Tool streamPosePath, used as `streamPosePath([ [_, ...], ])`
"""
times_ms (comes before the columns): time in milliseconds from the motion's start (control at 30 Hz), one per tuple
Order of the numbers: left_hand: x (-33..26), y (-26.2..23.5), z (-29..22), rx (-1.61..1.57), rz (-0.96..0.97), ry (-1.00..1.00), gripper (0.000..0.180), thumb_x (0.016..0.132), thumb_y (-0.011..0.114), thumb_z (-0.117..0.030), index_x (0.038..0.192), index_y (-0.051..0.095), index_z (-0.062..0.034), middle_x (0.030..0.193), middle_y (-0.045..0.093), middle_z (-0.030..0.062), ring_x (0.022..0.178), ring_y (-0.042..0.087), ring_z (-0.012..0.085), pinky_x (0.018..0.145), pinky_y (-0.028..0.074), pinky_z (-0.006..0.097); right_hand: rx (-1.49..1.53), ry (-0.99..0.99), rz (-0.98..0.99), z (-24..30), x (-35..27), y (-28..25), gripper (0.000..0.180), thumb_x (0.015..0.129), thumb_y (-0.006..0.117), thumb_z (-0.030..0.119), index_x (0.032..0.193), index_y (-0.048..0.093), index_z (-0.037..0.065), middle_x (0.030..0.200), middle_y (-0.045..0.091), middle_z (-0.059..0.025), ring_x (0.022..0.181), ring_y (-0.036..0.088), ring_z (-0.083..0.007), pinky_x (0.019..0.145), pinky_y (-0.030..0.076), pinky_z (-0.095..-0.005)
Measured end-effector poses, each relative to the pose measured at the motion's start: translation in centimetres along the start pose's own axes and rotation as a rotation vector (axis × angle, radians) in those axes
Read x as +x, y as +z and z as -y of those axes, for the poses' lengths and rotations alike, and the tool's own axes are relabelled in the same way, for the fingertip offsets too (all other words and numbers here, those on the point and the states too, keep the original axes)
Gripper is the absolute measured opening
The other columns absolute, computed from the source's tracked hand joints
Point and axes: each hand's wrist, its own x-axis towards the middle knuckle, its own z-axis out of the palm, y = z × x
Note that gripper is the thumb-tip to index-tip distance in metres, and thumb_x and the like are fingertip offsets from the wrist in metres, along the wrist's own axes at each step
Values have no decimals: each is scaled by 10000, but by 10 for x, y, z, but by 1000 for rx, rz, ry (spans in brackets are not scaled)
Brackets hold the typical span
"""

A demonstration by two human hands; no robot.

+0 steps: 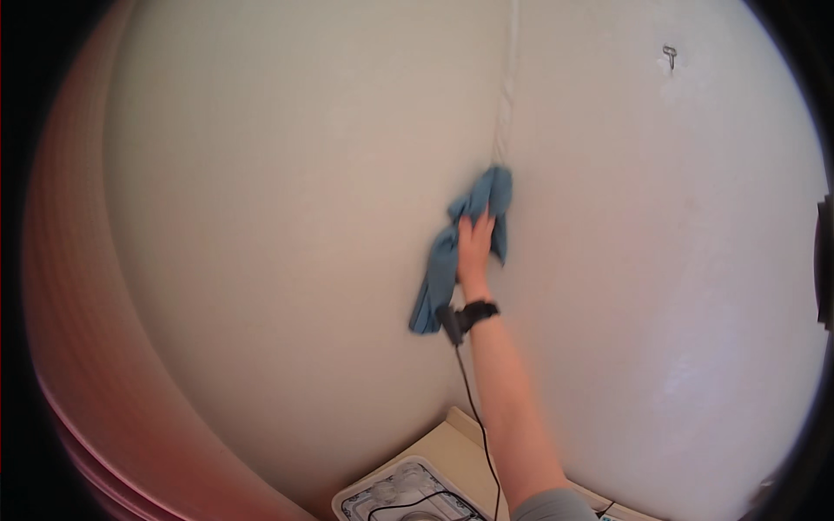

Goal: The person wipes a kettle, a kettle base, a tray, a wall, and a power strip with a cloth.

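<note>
Where pale walls [304, 217] meet, the right hand [474, 253] holds a blue cloth [444, 259] under its fingers [466, 230].

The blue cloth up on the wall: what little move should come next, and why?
Perhaps slide the blue cloth slightly upward with the right hand. The hand lies against the cloth, and a pale strip runs up the wall directly above the cloth's top end, so a short upward stroke would seem to follow that line.

Open wall [287, 174] left, hook [669, 57] upper right, cable [473, 399] below
</note>
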Motion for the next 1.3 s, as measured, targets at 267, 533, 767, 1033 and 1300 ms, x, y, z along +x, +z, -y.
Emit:
streamPosePath([
  [267,79,-117,-84,-20,66,44,274,816,717,-178,972,636,32,777,610,204,696,573,367,647,486,474,-224,366,277,-75,-38,4,592,953,533,150,1463,310,-54,1410,393,-295,1306,392,-440,1092,333,-438],
  [533,53,-215,-85,-40,120,92,282,815,719,-178,980,633,33,774,610,202,684,572,361,639,487,470,-343,-240,217,143,222,1,545,848,534,-59,1378,525,66,1312,576,-180,1159,559,-321,986,440,-383],
  [767,47,-208,-84,-41,143,29,289,814,722,-177,988,630,34,771,610,201,673,570,357,632,488,466,-1474,-1052,-55,176,399,-133,413,854,539,86,1222,664,223,1273,611,-49,1135,543,-317,989,380,-483],
  [1033,44,-181,-62,-21,118,-67,317,807,732,-189,999,623,39,763,607,197,654,567,342,616,489,454,-1201,-893,390,26,224,-94,161,814,571,146,921,679,91,1225,594,-102,1111,519,-298,1007,366,-548],
  [1300,105,-37,78,-148,35,13,378,789,755,-221,1013,610,48,747,599,188,624,561,310,589,490,432,-983,-610,1322,-201,-185,-170,445,851,485,61,1270,528,-81,1446,432,-169,1282,430,-341,1147,305,-491],
])
